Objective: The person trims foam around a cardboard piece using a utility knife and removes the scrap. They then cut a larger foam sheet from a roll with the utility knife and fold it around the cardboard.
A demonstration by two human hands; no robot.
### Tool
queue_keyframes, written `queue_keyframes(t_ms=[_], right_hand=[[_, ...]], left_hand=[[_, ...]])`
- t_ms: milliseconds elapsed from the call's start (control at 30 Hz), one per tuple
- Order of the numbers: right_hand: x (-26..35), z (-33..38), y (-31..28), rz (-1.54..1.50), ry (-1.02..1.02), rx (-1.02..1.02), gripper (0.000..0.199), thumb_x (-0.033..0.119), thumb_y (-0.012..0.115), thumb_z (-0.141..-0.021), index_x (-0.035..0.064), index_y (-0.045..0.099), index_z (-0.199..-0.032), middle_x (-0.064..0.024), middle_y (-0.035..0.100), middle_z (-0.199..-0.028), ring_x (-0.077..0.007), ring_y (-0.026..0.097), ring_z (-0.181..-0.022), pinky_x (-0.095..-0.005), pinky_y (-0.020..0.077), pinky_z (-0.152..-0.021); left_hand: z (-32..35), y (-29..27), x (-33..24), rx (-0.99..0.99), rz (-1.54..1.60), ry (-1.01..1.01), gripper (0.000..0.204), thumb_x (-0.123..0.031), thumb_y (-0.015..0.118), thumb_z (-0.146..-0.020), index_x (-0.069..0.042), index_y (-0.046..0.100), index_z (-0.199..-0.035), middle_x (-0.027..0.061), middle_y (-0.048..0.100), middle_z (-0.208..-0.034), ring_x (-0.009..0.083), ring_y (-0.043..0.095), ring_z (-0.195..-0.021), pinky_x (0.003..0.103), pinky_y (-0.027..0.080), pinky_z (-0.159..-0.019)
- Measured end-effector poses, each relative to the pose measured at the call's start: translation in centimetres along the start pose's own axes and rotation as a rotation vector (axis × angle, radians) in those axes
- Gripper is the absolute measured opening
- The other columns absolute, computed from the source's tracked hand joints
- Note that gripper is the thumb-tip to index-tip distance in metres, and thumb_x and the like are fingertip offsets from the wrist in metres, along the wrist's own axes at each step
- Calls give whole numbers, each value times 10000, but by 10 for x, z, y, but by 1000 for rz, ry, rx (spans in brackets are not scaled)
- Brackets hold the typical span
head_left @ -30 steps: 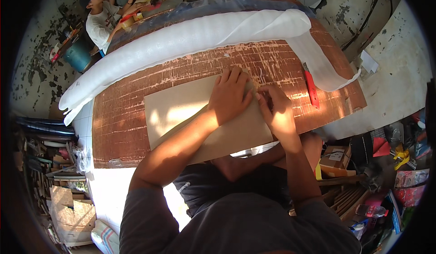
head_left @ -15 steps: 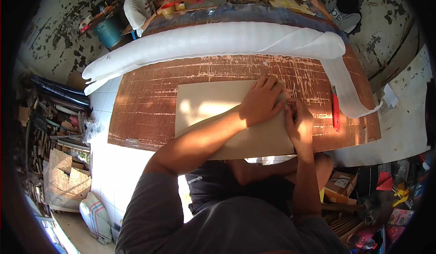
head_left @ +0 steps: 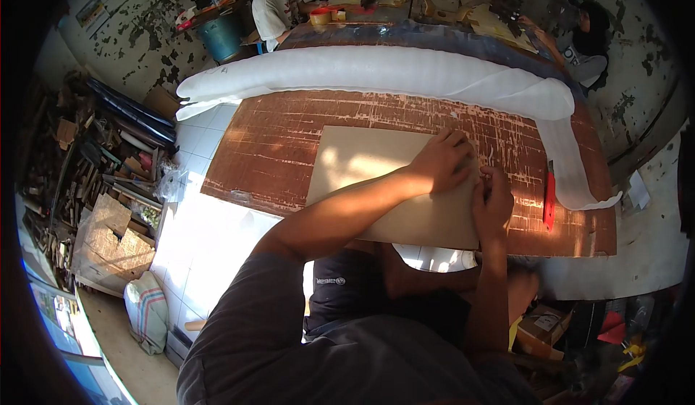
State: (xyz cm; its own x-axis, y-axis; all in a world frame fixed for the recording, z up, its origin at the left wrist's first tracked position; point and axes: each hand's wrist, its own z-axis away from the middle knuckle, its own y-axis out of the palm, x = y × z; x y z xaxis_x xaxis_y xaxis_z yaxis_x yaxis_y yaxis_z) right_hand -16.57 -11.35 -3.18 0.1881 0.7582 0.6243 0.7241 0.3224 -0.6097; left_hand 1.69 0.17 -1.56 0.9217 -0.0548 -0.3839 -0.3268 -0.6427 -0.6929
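Observation:
A flat tan sheet of cardboard (head_left: 347, 180) lies on the worn red-brown tabletop (head_left: 268, 137), its near edge jutting past the table's front edge. My left hand (head_left: 443, 162) rests on the sheet by its far right corner, fingers bent and slightly apart. Close beside it, my right hand (head_left: 495, 202) is at the sheet's right edge with fingers curled and pressed together near the left hand's fingertips. Whatever lies in that pinch is too small to make out. A red-handled cutter (head_left: 549, 201) lies to the right of my right hand.
Across the table's far side stretches a long white foam roll (head_left: 376, 72), its loose end (head_left: 572, 166) hanging down at the right. Two people (head_left: 274, 7) sit beyond the table. Scrap shelves (head_left: 108, 166) and a white sack (head_left: 146, 311) stand at the left, a cardboard box (head_left: 541, 329) at the lower right.
My view has turned, so the table and everything on it sit further right in the picture. Both hands stay at the sheet's right edge, with the left fingers somewhat more bent.

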Motion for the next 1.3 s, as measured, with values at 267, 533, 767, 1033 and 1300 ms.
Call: queue_keyframes(t_ms=[267,533,767,1033,1300], right_hand=[[11,5,-5,10,17,-92,197,87,690,-1030,62,753,-1215,-195,769,-1098,-407,767,-999,-502,614,-878],[17,2,-15,-108,22,-72,198,32,690,-1006,23,752,-1195,-224,770,-1040,-432,769,-942,-491,617,-852],[13,1,-14,-155,28,-92,181,18,690,-1015,12,756,-1184,-217,762,-1016,-415,762,-889,-476,613,-809],[22,2,-16,-167,20,-91,174,-3,706,-1013,9,755,-1180,-182,753,-998,-356,746,-856,-437,606,-773],[33,-1,-23,-193,-30,-71,199,1,725,-985,1,739,-1184,-183,740,-1028,-359,725,-890,-439,590,-768]], left_hand=[[-2,-9,-9,44,-8,11,350,-205,795,-934,-56,714,-1240,200,613,-1339,445,568,-1276,549,489,-1117],[-1,-11,-18,78,-50,-15,387,-251,767,-995,-72,695,-1330,187,603,-1391,444,570,-1271,556,494,-1105],[-5,-14,-23,91,33,-3,301,-218,774,-1006,-77,718,-1266,156,628,-1376,412,581,-1321,543,498,-1131],[-9,-21,-24,157,266,112,209,-227,742,-1058,-35,735,-1142,151,709,-1182,393,656,-1146,506,539,-1022],[-9,-25,-26,197,332,110,185,-209,764,-1071,-39,712,-1125,151,729,-1107,396,681,-1054,506,551,-952]])
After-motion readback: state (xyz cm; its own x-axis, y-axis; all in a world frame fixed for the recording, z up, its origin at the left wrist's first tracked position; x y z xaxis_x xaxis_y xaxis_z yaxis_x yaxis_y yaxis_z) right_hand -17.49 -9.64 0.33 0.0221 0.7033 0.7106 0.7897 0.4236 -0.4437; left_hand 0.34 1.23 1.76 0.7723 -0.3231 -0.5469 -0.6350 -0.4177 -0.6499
